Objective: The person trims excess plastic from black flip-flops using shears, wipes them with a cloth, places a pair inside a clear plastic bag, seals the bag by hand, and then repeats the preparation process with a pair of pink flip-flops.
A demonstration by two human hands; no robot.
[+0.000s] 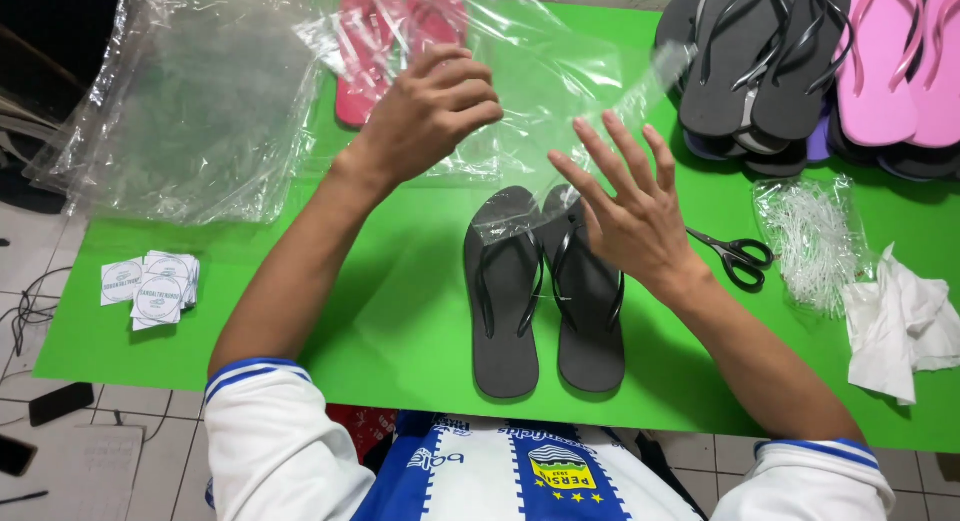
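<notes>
Both hands work a clear plastic bag [540, 91] above the green table [400, 311]. Left hand [432, 111] is closed, pinching its edge; right hand [630, 206] is open with fingers spread, touching the film. It looks thin, light and slippery — better held at the mouth edge. Dark flip-flops [545, 291] lie just below, near the scissors [738, 253].

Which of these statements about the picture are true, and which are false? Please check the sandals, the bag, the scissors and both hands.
1. The pair of dark grey flip-flops lies on the green table. True.
2. The left hand grips the clear plastic bag. True.
3. The right hand holds the scissors. False: the scissors lie on the table beside it, and the hand is open.
4. The round stickers lie to the right of the flip-flops. False: they lie far left.
</notes>
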